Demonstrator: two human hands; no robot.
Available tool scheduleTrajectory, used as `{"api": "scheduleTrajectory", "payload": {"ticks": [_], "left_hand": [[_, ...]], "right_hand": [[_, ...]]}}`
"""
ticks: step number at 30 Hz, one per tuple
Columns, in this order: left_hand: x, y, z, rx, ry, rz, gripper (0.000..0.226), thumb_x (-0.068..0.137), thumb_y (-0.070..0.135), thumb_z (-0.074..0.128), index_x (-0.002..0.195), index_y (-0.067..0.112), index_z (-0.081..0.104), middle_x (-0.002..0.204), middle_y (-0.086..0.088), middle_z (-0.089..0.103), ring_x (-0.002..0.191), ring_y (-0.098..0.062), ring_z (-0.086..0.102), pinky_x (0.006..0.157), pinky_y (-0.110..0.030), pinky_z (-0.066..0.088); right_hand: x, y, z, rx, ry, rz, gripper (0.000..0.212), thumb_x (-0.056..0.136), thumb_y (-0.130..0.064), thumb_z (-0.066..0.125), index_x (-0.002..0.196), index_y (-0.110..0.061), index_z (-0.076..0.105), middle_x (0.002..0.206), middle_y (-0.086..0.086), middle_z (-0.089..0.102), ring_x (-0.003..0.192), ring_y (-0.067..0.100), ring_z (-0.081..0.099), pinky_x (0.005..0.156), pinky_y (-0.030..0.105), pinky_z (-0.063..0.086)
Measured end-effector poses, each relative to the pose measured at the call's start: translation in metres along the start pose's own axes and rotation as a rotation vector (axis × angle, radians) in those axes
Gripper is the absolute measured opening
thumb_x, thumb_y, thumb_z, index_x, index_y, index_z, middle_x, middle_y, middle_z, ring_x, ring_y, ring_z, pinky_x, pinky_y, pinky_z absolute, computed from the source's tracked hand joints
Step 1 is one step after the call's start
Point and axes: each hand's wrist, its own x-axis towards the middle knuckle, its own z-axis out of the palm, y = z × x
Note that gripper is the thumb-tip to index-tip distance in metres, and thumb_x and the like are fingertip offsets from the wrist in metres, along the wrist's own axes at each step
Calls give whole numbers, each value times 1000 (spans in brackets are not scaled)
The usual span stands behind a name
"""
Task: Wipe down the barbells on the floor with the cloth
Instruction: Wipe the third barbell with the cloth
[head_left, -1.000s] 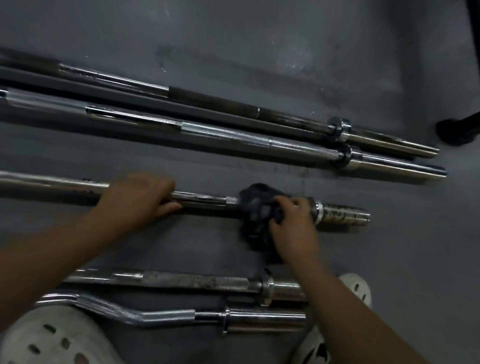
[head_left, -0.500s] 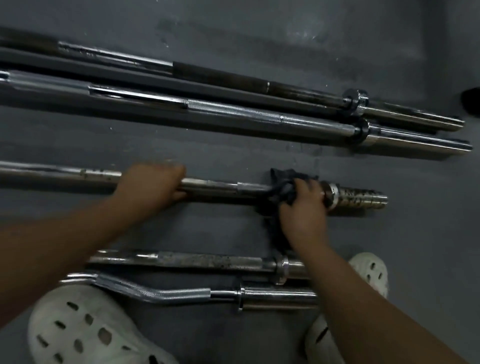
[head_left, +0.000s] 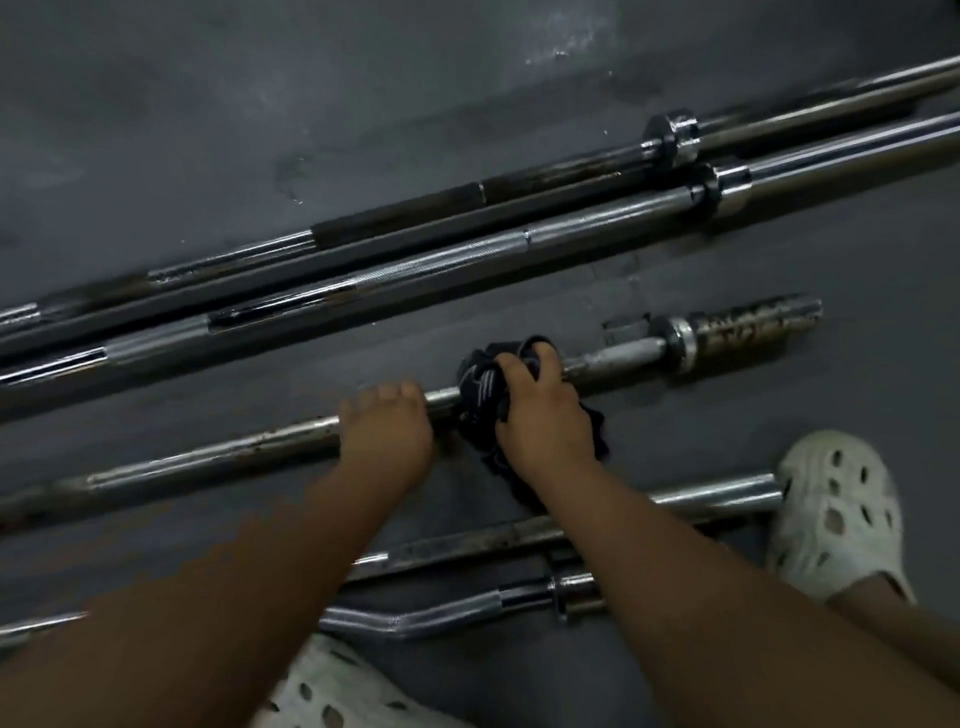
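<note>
A rusty steel barbell (head_left: 218, 454) lies slanted across the middle of the dark floor, its corroded sleeve (head_left: 753, 327) at the right end. My left hand (head_left: 387, 434) grips its shaft. Just to the right, my right hand (head_left: 545, 410) holds a dark cloth (head_left: 480, 384) wrapped around the same shaft, a short way left of the collar. Two long barbells (head_left: 467, 260) lie side by side farther away. A short straight bar (head_left: 717, 493) and a curl bar (head_left: 436, 621) lie nearest me, partly hidden by my arms.
My feet in white perforated clogs stand at the right (head_left: 836, 514) and at the bottom centre (head_left: 332, 691), close to the near bars. Dark grey floor (head_left: 260, 104) stretches beyond the far barbells.
My right hand has slid the cloth leftward along the shaft, away from the collar and close to my left hand. The view has tilted, so the bars now slant up to the right.
</note>
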Motion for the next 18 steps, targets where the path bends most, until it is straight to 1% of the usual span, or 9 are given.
{"api": "scheduleTrajectory", "payload": {"ticks": [2,3,5,7,9,11,12,15,18], "left_hand": [[-12,4,16,-122,165,-67,40,70,20,49,108,12,58,99,-14,61,95,-36,56,89,-46,37],[-14,3,21,-156,241,-66,45,66,20,50,109,12,59,98,-14,61,95,-36,56,90,-46,36],[-17,-1,29,-208,309,-24,59,64,22,52,122,13,57,111,-15,61,106,-38,55,99,-50,35],[-28,2,31,-194,272,13,72,70,25,56,140,16,45,136,-14,51,127,-37,45,112,-55,25],[-36,13,28,-177,177,24,86,77,31,61,154,22,22,157,-12,27,145,-34,23,118,-56,9],[-37,24,24,-164,103,24,101,80,44,63,157,27,1,165,-10,3,151,-32,2,118,-55,-2],[-36,26,22,-158,75,20,106,80,49,65,157,28,-6,165,-9,-4,151,-32,-4,118,-55,-5],[-32,21,20,-141,5,27,115,77,51,69,155,32,-14,165,-6,-10,151,-29,-10,118,-57,-6],[-23,18,21,-187,31,19,110,73,46,69,154,35,-5,162,-4,4,150,-27,-2,118,-57,-5]], "right_hand": [[-2,0,0,6,-9,-25,72,86,-17,65,146,-36,31,162,9,3,115,41,48,88,44,48],[-4,3,1,0,-7,-47,72,86,-18,65,147,-36,31,162,9,3,115,41,48,87,44,48],[-6,11,4,-23,14,-94,72,87,-19,65,147,-36,29,162,9,4,114,40,48,85,44,48],[-8,19,3,-51,15,-147,74,87,-21,66,148,-37,29,162,9,7,114,39,50,85,44,49],[-4,30,-3,-37,12,-200,74,86,-23,67,148,-38,30,161,7,13,118,37,50,87,46,50],[0,43,-13,28,55,-199,71,83,-22,68,145,-38,35,157,3,24,123,35,51,91,47,52],[3,51,-17,80,98,-158,69,82,-20,68,143,-38,39,154,2,28,124,35,51,93,46,52],[11,75,-33,213,216,34,64,82,-15,65,140,-34,46,155,2,30,125,34,51,98,45,49],[16,94,-47,231,267,77,64,83,-12,65,141,-32,46,157,3,29,131,32,47,102,44,46]]}}
